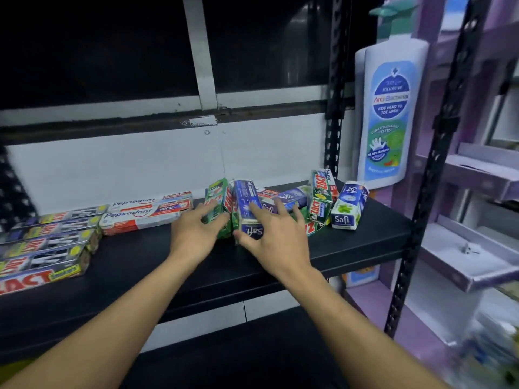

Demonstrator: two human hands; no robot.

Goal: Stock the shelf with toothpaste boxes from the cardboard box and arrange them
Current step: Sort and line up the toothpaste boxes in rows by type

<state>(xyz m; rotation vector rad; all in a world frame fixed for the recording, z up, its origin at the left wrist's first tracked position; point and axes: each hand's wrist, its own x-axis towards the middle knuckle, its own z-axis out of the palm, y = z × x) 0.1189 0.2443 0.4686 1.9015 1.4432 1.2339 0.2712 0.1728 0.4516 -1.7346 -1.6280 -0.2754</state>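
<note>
My left hand (196, 234), fingers splayed, touches the green box (217, 204); my right hand (271, 237), splayed too, lies atop the Safi box (247, 203), middle of the shelf (140, 262).

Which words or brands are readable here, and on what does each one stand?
"Pepsodent": white and red boxes.
"ZACT": flat boxes at left, and green boxes.
"Safi": blue and white box.
"Anti-Bacterial", "KIDS HEAD TO TOE WASH": large bottle.
Smaller print: too blurred to read.

My left hand (196, 230) rests spread on a green Zact box (218, 204), my right hand (271, 238) on the blue Safi box (247, 203) just beside it — both on the black shelf (359, 242).
</note>
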